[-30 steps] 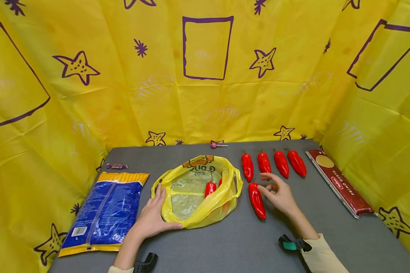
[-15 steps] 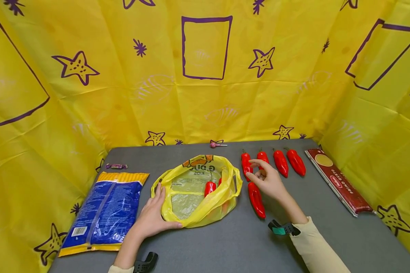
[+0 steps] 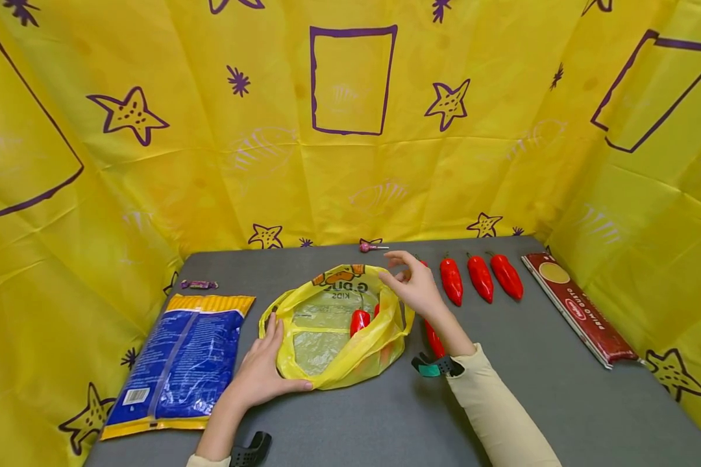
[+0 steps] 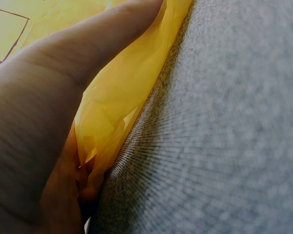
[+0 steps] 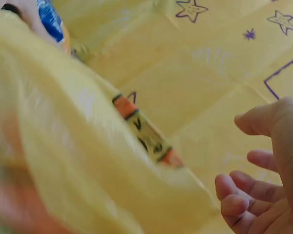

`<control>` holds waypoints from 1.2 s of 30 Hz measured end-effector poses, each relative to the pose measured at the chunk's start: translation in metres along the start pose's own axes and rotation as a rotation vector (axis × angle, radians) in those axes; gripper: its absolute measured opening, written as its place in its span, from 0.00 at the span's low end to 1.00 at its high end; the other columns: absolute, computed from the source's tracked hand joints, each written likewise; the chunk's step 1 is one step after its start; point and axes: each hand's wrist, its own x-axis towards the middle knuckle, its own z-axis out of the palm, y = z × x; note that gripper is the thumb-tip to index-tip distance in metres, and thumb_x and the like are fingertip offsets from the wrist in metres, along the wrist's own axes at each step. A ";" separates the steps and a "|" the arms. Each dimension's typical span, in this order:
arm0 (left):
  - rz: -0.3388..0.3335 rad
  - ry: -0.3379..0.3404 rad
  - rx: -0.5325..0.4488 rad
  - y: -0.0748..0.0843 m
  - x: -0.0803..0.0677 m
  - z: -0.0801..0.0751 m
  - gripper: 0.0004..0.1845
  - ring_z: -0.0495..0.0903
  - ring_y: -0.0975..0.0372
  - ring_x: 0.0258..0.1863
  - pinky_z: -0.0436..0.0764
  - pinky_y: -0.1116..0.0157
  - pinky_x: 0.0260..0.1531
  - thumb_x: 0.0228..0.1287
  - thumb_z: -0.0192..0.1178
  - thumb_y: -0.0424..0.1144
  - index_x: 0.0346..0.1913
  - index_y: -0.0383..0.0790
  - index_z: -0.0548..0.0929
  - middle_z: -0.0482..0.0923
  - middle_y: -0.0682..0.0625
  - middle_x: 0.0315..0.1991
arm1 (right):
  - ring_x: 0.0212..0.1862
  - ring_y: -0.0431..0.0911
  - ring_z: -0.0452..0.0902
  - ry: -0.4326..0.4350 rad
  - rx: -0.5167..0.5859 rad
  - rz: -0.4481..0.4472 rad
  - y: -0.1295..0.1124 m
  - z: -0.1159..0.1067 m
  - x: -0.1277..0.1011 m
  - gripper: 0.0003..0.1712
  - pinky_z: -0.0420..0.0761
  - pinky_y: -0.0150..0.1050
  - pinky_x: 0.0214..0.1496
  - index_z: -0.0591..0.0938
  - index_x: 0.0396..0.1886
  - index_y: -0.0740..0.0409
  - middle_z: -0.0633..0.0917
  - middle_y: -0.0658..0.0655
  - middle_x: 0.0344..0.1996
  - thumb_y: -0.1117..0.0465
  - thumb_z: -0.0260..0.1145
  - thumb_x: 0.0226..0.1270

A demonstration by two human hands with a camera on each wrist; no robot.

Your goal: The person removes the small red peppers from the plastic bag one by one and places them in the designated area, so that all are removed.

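A yellow plastic bag (image 3: 327, 383) lies with its mouth open in the middle of the table. Inside it a red pepper (image 3: 359, 322) shows, with part of another beside it. My left hand (image 3: 261, 370) rests against the bag's left side, thumb stretched along the front and fingers up at the rim. Over the bag's right rim hovers my right hand (image 3: 416, 283), fingers loosely bent around nothing. Beneath my right forearm a red pepper (image 3: 434, 340) is partly covered, and the hand hides most of another. More red peppers (image 3: 480, 279) lie in a row to the right.
A blue and yellow packet (image 3: 178, 363) lies at left, a purple wrapped candy (image 3: 199, 285) behind it. A lollipop (image 3: 372, 247) sits at the table's back edge. At far right is a long dark red packet (image 3: 581, 311). Yellow cloth walls (image 3: 350, 181) enclose the table.
My right hand has moved left and away from me, from beside the nearest pepper to above the bag's right rim. The left hand and the bag have stayed put.
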 end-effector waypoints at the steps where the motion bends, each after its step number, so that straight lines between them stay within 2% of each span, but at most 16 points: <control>1: 0.000 -0.001 -0.001 0.000 0.000 0.000 0.81 0.49 0.32 0.81 0.56 0.29 0.74 0.41 0.75 0.80 0.86 0.37 0.43 0.27 0.43 0.88 | 0.33 0.49 0.81 0.004 0.003 0.003 -0.002 0.005 0.002 0.25 0.79 0.38 0.31 0.81 0.67 0.53 0.84 0.66 0.56 0.55 0.73 0.74; 6: 0.005 0.000 0.001 0.000 0.000 0.000 0.81 0.51 0.32 0.81 0.56 0.30 0.74 0.40 0.74 0.80 0.86 0.36 0.43 0.26 0.43 0.88 | 0.32 0.50 0.79 0.024 0.026 0.023 -0.012 0.026 0.014 0.24 0.79 0.40 0.33 0.82 0.65 0.53 0.85 0.65 0.55 0.56 0.74 0.73; 12: 0.005 -0.002 0.001 0.000 0.001 0.000 0.81 0.51 0.32 0.81 0.56 0.29 0.74 0.41 0.75 0.80 0.86 0.36 0.43 0.27 0.43 0.88 | 0.41 0.55 0.83 0.046 0.007 0.047 -0.024 0.046 0.024 0.22 0.83 0.44 0.43 0.83 0.63 0.54 0.87 0.62 0.52 0.55 0.74 0.73; 19: 0.007 0.000 0.001 0.001 0.001 0.000 0.81 0.52 0.32 0.80 0.57 0.29 0.74 0.40 0.75 0.79 0.86 0.36 0.44 0.27 0.43 0.88 | 0.35 0.51 0.84 0.031 -0.007 0.115 -0.030 0.068 0.026 0.19 0.81 0.38 0.34 0.86 0.57 0.58 0.89 0.59 0.45 0.55 0.74 0.72; 21: 0.010 0.001 0.000 0.001 0.001 0.000 0.81 0.52 0.32 0.80 0.57 0.29 0.74 0.40 0.75 0.80 0.86 0.36 0.43 0.27 0.43 0.88 | 0.37 0.50 0.84 0.023 -0.015 0.132 -0.031 0.072 0.025 0.19 0.81 0.37 0.35 0.86 0.56 0.60 0.89 0.60 0.43 0.55 0.74 0.71; 27: 0.017 0.003 0.004 0.001 0.001 0.000 0.82 0.50 0.31 0.81 0.56 0.29 0.74 0.39 0.75 0.80 0.86 0.36 0.43 0.26 0.43 0.88 | 0.39 0.52 0.85 -0.052 -0.068 0.209 -0.027 0.079 0.019 0.19 0.83 0.40 0.36 0.86 0.53 0.63 0.89 0.60 0.42 0.56 0.75 0.70; 31: 0.012 0.003 0.006 0.000 0.000 0.000 0.82 0.51 0.31 0.81 0.57 0.29 0.74 0.39 0.74 0.81 0.86 0.36 0.43 0.26 0.43 0.88 | 0.39 0.47 0.81 -0.110 -0.139 0.245 -0.024 0.080 0.015 0.16 0.80 0.38 0.37 0.86 0.48 0.63 0.87 0.57 0.38 0.56 0.76 0.68; 36: 0.008 0.002 0.008 0.000 0.000 0.000 0.82 0.52 0.32 0.80 0.58 0.30 0.74 0.39 0.74 0.81 0.86 0.36 0.43 0.27 0.43 0.88 | 0.29 0.45 0.73 -0.166 -0.183 0.276 -0.026 0.074 0.011 0.12 0.73 0.35 0.29 0.85 0.39 0.60 0.85 0.56 0.33 0.57 0.77 0.66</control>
